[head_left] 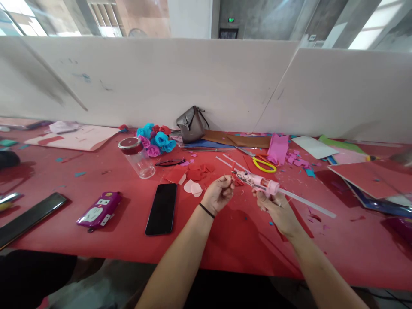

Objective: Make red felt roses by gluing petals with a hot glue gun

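My right hand (276, 209) is closed round a pink glue gun (261, 182), whose nozzle points left and which has a clear glue stick (309, 203) sticking out of its back end to the right. My left hand (219, 193), with a black band on the wrist, is pinched at the gun's tip on a small red paper piece (236, 180). Both hands hover just above the red table covering (128, 240). Red paper scraps (197, 173) and pale petal cut-outs (192, 188) lie just left of my left hand.
A black phone (162, 208), a purple power strip (99, 209), a lidded clear jar (138, 158), black glasses (170, 162), paper flowers (156, 138), a brown bag (191, 124) and yellow scissors (261, 162) lie around. Coloured paper sheets (370, 174) lie right. A white partition (206, 86) backs the table.
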Tool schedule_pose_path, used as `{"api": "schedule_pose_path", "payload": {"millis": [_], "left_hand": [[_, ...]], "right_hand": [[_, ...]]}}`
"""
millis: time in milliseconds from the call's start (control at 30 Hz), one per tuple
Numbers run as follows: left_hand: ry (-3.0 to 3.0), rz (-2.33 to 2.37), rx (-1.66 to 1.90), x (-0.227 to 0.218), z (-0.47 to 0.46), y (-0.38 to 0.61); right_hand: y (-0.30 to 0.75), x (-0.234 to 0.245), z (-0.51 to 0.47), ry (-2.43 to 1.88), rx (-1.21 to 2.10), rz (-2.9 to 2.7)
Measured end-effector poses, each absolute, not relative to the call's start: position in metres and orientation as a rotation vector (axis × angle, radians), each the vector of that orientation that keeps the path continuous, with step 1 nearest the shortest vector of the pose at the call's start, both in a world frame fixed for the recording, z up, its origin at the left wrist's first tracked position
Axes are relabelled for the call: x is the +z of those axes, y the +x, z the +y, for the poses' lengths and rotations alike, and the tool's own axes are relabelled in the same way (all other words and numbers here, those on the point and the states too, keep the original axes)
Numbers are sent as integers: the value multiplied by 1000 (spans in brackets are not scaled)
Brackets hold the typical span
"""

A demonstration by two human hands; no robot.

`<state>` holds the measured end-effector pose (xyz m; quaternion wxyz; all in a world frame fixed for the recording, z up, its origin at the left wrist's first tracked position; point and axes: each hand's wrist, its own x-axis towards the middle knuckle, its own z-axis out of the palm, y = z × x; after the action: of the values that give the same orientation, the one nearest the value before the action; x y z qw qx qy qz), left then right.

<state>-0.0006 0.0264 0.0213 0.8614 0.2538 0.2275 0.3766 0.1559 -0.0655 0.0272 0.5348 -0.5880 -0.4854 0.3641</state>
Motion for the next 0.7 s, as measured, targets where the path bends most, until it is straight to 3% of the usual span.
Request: {"api": "schedule_pose_path", "payload": {"millis": [700], "left_hand": [[530, 507, 854, 22, 26, 1]], "right_hand": [[157, 30, -65, -1447, 751, -1227]]}}
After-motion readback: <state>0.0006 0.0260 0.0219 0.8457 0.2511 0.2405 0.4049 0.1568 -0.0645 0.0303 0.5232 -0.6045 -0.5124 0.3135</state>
